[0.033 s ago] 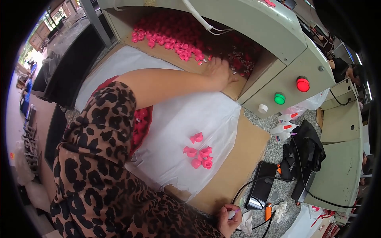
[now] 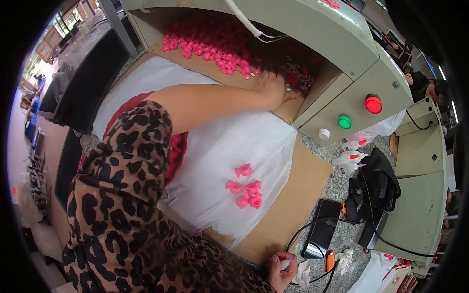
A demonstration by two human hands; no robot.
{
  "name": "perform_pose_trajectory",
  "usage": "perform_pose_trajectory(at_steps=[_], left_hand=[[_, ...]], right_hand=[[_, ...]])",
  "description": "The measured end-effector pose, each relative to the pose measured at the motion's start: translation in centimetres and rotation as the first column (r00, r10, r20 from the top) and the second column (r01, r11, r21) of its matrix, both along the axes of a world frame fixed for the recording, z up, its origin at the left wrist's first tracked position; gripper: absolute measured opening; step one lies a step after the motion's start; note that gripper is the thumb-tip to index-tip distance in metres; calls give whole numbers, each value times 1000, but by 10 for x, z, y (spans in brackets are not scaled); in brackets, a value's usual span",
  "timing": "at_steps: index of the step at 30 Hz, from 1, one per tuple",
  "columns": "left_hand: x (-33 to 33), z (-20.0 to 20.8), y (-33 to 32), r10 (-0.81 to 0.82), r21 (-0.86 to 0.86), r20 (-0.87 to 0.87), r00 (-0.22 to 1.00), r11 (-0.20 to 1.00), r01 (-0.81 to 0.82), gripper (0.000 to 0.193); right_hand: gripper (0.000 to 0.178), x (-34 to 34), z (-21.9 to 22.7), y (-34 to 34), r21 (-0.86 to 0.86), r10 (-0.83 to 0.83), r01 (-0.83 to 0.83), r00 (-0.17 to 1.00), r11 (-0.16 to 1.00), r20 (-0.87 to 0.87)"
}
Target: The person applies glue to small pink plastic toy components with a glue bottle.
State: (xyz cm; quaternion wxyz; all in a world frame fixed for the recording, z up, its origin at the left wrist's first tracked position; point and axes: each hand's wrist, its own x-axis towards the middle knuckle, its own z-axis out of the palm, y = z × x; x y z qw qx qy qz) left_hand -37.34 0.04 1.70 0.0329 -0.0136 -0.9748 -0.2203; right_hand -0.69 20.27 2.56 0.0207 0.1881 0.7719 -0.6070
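Note:
My left arm reaches across to the opening of a pale grey-green machine [image 2: 312,22]. There my left hand [image 2: 271,91] lies palm down on the cardboard edge, its fingers stretched out and its thumb apart. Its fingertips are at small shiny pieces [image 2: 298,78], partly in shadow. Beside it a heap of pink flower-shaped pieces [image 2: 210,52] fills the opening. At the lower edge my right hand [image 2: 282,273] is closed around a small white bottle with a purple tip [image 2: 285,264]. Several loose pink pieces [image 2: 245,188] rest on the white sheet [image 2: 210,146] between my hands.
A red container [image 2: 181,156] of pink pieces is partly hidden under my left sleeve. To the right are a red button [image 2: 373,104], a green button [image 2: 344,121], white glue bottles [image 2: 350,157], a black phone [image 2: 321,228], an orange lighter [image 2: 330,261] and black cables [image 2: 400,246].
My left hand and forearm have shifted slightly to the right at the opening. My right hand keeps its place with the bottle.

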Motion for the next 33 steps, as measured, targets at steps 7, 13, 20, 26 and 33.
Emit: perform_pose_trajectory(at_steps=[7,13,20,26,33], left_hand=[[-62,-37,8,-73,-23,-421,904,997,70,48],[-59,-27,12,-53,-15,-550,833,998,53,37],[-78,-12,-7,102,-3,-509,855,993,-120,20],[-66,9,-26,15,-136,-689,724,979,-149,22],[-58,6,7,0,-192,-334,943,979,-68,41]], right_hand=[[14,-2,6,-3,21,0,0,1000,1000,9],[15,1,1,-1,56,11,-10,1000,998,-17],[15,3,2,1,14,-20,19,997,1000,72],[14,-5,11,-5,-24,-31,31,999,999,32],[14,0,2,-2,12,-29,29,1000,1000,0]])
